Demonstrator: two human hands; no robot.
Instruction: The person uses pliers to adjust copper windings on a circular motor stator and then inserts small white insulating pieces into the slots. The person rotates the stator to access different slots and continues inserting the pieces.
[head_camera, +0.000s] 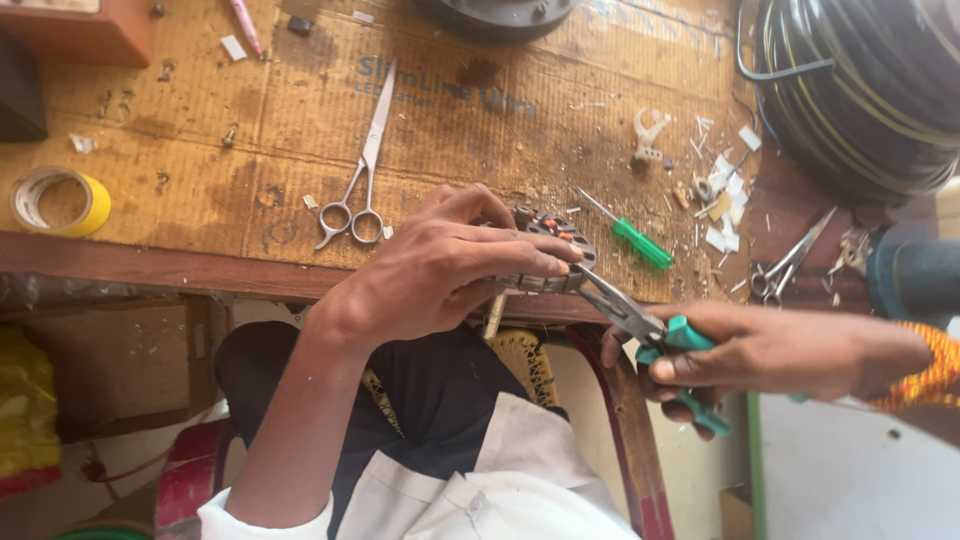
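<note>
Left hand: the left hand (430, 270) is being laid over a small round motor part (548, 250), with the fingers curled down around it so it is being held tight at the near edge of the table.
Right hand: the right hand (760, 352) is being closed around the green handles of a pair of pliers (650, 330); the fingers are being wrapped all the way round.
Motor part: it is being kept right at the front edge of the work table (200, 150), partly hidden under the left fingers. Dark metal and little copper-coloured bits are being shown on top.
Pliers: the thin metal tips are being pointed up and to the left, and they are being pressed against the side of the motor part. Whether something is being pinched between the tips cannot be told.
Table: brown cardboard is being used as a cover on it, and small white scraps are being left scattered near the right side.
Scissors: a silver pair of scissors (358, 180) is being left lying flat on the cardboard, well apart from the hands, to the left of the motor part.
Screwdriver: a little green screwdriver (630, 235) is being left just beside the motor part, on its right.
Tape: a yellow roll of tape (58, 200) is being kept far over at the left edge.
Cable: a big coil of black cable (860, 90) is being kept at the top right corner.
Second scissors: another small pair (790, 262) is being left lying near the right side, above the right hand.
</note>
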